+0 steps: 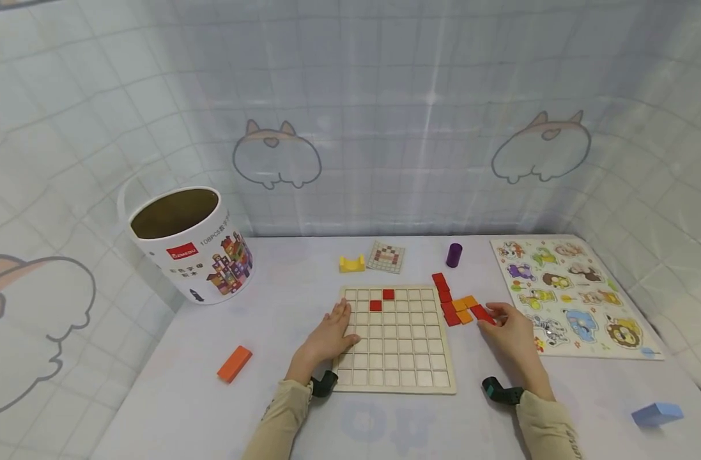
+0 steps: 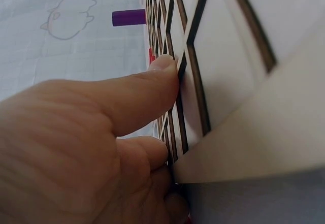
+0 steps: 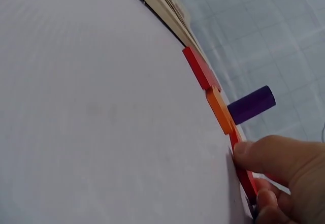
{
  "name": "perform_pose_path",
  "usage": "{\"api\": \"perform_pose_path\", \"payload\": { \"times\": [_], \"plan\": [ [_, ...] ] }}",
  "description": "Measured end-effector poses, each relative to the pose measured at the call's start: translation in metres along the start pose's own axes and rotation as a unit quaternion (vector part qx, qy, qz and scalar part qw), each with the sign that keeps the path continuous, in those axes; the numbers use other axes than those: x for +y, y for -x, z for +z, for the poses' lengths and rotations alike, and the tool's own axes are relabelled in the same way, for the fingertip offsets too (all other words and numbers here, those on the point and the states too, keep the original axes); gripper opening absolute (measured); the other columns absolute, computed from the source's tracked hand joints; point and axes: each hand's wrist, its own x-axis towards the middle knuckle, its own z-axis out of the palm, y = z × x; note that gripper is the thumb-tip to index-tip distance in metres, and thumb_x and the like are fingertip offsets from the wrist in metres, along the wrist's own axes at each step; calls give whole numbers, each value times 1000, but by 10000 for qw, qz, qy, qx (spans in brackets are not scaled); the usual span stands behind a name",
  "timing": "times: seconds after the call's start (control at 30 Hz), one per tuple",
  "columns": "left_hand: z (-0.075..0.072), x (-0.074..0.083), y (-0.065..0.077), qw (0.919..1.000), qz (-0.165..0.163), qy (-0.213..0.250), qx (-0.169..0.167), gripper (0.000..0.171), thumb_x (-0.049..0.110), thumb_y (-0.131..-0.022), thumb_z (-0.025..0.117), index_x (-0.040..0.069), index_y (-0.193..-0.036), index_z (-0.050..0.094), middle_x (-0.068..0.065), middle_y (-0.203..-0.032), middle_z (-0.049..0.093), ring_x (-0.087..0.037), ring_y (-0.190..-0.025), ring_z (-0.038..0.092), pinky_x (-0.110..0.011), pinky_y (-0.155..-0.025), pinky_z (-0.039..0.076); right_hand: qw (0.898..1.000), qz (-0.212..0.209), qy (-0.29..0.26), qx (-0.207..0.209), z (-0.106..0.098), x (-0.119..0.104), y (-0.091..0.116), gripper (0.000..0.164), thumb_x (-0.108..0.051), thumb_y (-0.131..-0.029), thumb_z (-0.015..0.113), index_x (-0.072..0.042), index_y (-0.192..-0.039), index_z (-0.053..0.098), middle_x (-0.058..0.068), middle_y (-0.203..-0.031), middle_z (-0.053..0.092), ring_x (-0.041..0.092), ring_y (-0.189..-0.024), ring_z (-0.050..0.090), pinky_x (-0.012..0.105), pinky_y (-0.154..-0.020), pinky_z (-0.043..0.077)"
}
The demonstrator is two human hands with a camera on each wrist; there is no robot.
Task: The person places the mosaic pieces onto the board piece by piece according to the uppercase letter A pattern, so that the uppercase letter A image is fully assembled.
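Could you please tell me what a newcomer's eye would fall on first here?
Probably the big white bucket at the left, then the pale grid board in the middle with two red tiles in it. At the board's right, the right hand pinches red pieces beside orange ones.

Right fingers [image 1: 502,309] in a pinch

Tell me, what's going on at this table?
A person's left hand rests on the left side of a wooden grid board, while the right hand pinches a red tile to the board's right. Two placed red tiles sit diagonally in the board's top two rows. More loose red tiles and orange tiles lie between the board and the right hand. A small pattern card lies behind the board.
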Motion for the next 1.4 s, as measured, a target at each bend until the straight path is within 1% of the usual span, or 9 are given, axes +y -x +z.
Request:
{"api": "perform_pose_path", "payload": {
  "times": [0.13, 0.33, 0.4, 0.5, 0.73, 0.87, 1.03, 1.2, 1.4],
  "plan": [
    [0, 1, 2, 10000, 45, -11, -30, 74, 30, -98, 55, -8, -151, 19, -23, -161, 8, -38, -150, 12, -53, -121, 17, 9994, 331, -71, 24, 5, -3, -7, 41, -17, -86, 68, 2, -121, 60, 20, -108, 64, 25, -88, 53, 24, -70, 43],
    [5, -1, 1, 9999, 96, 14, -50, 74, 30, -98, 55, -9, -150, 19, -24, -161, 8, -38, -150, 12, -53, -121, 17, 9963, 686, -379, 347, 12, -4, -25, 37, -16, -88, 64, 2, -120, 60, 21, -112, 62, 28, -94, 53, 30, -77, 43],
    [7, 0, 0, 9999, 134, 20, -77, 74, 30, -98, 55, -9, -150, 19, -24, -161, 8, -38, -150, 12, -54, -120, 18, 9950, 796, -446, 415, 12, -2, -25, 38, -15, -88, 63, 2, -121, 59, 21, -112, 62, 27, -93, 53, 29, -76, 43],
    [9, 2, -1, 9998, 156, 13, -92, 74, 30, -98, 55, -9, -150, 19, -24, -161, 8, -38, -150, 13, -53, -120, 18, 9939, 921, -488, 366, 10, -1, -23, 40, -14, -88, 63, 3, -124, 57, 21, -112, 60, 27, -94, 51, 27, -76, 43],
    [5, 2, -1, 9999, 124, 9, 14, 74, 30, -98, 55, -9, -150, 20, -23, -161, 9, -38, -150, 13, -53, -121, 17, 9937, 897, -498, 461, 10, -6, -26, 39, -12, -88, 62, 4, -123, 57, 21, -109, 60, 25, -90, 51, 21, -71, 43],
    [5, 1, -1, 9999, 110, -44, -8, 74, 30, -98, 55, -8, -151, 20, -23, -161, 9, -38, -150, 13, -53, -121, 18, 9921, 1010, -571, 479, 10, -9, -27, 39, -16, -90, 62, 2, -124, 58, 19, -106, 59, 24, -90, 50, 16, -66, 40],
    [3, 1, -1, 10000, 44, -51, -23, 74, 30, -98, 55, -8, -151, 19, -22, -162, 8, -38, -150, 12, -53, -121, 17, 9925, 847, -703, 527, 7, -17, -31, 38, -18, -91, 62, 1, -124, 59, 18, -107, 60, 22, -86, 50, 15, -59, 40],
    [1, 2, 0, 10000, -32, -43, -55, 74, 31, -99, 54, -7, -152, 18, -21, -162, 7, -36, -151, 11, -52, -122, 16, 9942, 521, -786, 511, 6, -34, -33, 35, -16, -90, 64, 0, -122, 61, 15, -95, 60, 17, -75, 48, 18, -51, 38],
    [0, 1, 1, 10000, -13, -19, -15, 74, 30, -98, 55, -8, -151, 19, -22, -162, 9, -37, -150, 12, -52, -121, 16, 9928, 270, -994, 613, 11, -60, -31, 34, -16, -89, 68, -3, -120, 63, 12, -89, 57, 17, -74, 46, 19, -50, 38]
  ]
}}
